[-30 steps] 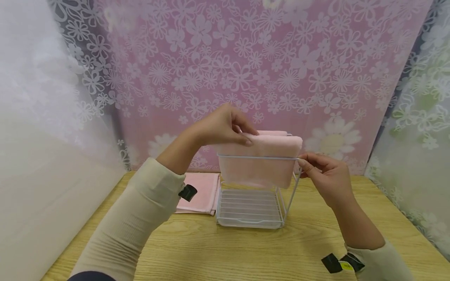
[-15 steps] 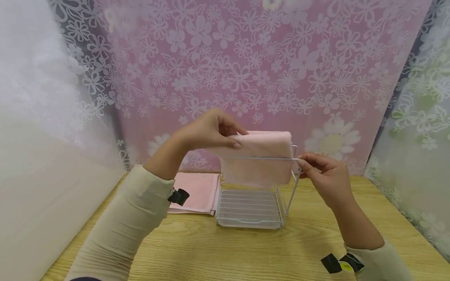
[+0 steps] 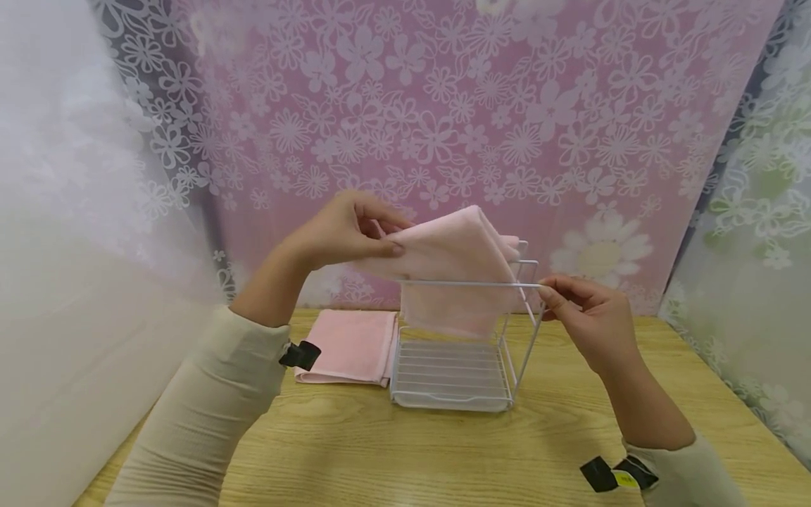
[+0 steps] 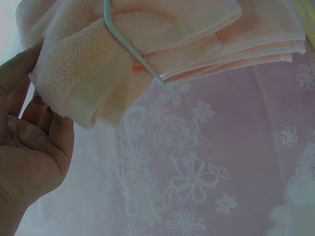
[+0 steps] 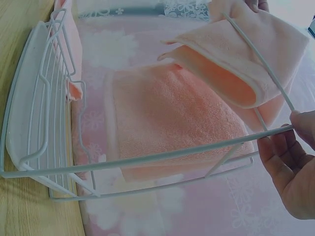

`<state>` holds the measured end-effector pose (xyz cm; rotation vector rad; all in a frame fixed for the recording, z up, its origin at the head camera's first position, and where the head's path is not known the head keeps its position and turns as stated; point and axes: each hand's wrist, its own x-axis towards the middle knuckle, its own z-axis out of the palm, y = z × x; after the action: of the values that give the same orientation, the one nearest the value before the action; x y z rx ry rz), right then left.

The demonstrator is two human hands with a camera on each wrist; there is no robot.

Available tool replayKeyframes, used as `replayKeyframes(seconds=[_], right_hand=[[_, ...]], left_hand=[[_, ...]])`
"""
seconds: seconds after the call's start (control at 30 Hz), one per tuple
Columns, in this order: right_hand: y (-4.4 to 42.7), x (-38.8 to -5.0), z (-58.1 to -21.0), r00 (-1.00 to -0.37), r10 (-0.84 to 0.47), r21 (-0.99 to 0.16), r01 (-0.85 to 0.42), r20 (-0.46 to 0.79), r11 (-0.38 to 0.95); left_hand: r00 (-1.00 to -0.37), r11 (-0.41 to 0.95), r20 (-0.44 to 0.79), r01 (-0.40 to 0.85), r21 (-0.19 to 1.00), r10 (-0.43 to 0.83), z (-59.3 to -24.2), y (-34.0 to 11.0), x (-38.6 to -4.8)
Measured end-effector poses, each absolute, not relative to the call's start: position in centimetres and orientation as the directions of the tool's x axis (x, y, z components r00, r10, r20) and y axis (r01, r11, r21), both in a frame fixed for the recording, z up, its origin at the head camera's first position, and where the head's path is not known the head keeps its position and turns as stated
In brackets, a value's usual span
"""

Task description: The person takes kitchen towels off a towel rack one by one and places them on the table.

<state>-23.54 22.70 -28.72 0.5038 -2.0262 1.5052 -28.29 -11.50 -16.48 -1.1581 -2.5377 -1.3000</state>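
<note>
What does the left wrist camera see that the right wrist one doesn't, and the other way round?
Only the left wrist view shows the palm of the left hand. Only the right wrist view shows the right hand and the rack's white tray. Both show the pink towel in the left hand, some rack wire and the flowery backdrop.

Left hand (image 3: 348,229) partly behind towel (image 3: 453,250), sleeves (image 3: 196,401) cropped

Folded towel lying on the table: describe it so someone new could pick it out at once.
On the wood-grain table stands a white wire rack. Just left of its base in the head view lies the folded pink towel. It alone lies flat; the other pink towels are up at the rack's bars.
</note>
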Motion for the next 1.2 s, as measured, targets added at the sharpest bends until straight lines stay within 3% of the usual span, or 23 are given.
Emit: replayKeyframes(seconds=[0.3,0.57,0.9,1.2], right_hand=[[22.9,-23.6,-28.7,-0.78,0.031,-0.74,-0.579,0.624,0.342],[22.9,-23.6,-28.7,-0.776,0.028,-0.737,-0.587,0.63,0.334],[22.8,-23.6,-28.8,-0.78,0.036,-0.742,-0.579,0.625,0.337],[22.7,-23.5,-29.0,-0.764,0.035,-0.725,-0.595,0.644,0.347]], left_hand=[[-0.731,0.317,0.38,0.62,0.718,0.567,-17.2,-13.2,-28.7],[-0.789,0.298,0.36,0.546,0.783,0.498,-18.0,-14.7,-28.9],[-0.84,0.136,0.35,0.437,0.889,0.415,-19.6,-16.7,-29.9],[-0.852,0.103,0.348,0.416,0.904,0.391,-20.3,-18.3,-30.5]])
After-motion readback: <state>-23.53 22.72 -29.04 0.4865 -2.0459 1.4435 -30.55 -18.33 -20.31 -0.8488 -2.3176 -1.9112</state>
